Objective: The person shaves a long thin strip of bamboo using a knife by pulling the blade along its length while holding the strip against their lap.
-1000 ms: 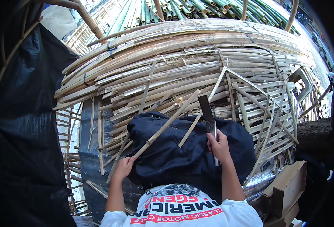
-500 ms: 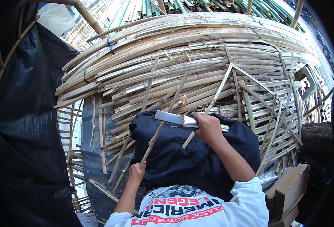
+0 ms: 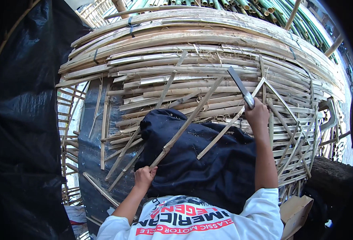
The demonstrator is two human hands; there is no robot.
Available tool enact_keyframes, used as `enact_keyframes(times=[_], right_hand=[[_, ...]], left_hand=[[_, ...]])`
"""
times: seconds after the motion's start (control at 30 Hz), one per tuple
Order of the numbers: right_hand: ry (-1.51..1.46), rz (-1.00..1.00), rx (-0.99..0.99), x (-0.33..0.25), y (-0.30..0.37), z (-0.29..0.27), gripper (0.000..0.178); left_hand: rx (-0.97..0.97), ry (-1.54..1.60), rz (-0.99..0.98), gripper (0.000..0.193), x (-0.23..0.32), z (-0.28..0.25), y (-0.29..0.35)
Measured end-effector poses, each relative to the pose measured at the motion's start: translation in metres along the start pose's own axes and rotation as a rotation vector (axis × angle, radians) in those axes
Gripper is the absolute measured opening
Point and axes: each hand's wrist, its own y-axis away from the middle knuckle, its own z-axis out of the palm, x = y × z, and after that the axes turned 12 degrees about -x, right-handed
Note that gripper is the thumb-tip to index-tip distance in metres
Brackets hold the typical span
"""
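My left hand [image 3: 144,177] is closed round the near end of a bamboo strip [image 3: 185,127], which slants up and away to the right over a dark cloth [image 3: 184,168]. In my right hand [image 3: 257,114] is a flat-bladed metal knife [image 3: 238,82]; its blade points up and to the left, raised apart from the strip. The fingers hide most of the knife's handle. Another bamboo strip [image 3: 220,137] lies slanted on the cloth between my two hands, its near end bare on the fabric.
Long stacked bamboo slats [image 3: 208,38] spread across the far side. Green bamboo poles [image 3: 264,6] lie beyond them. A black sheet [image 3: 24,120] hangs at the left. A cardboard box [image 3: 296,214] sits near right, below a dark log [image 3: 332,174].
My right hand has lifted the knife up and to the right, turning its blade from nearly level to steeply upward. My left hand still grips the bamboo strip. The head view has shifted slightly.
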Motion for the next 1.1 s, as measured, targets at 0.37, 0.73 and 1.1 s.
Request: enact_keyframes(times=[0.37,0.73,1.1], right_hand=[[0.112,-0.500,-0.524,-0.089,0.084,0.096,0.022],[0.292,0.013,-0.063,-0.015,-0.049,-0.016,0.019],[0.208,-0.488,-0.616,-0.097,0.074,0.105,0.021]], left_hand=[[0.128,-0.093,0.088,0.059,0.011,-0.005,0.006],[0.148,0.037,0.129,0.061,0.007,0.010,-0.003],[0.107,0.044,0.020,0.059,0.025,-0.003,0.007]])
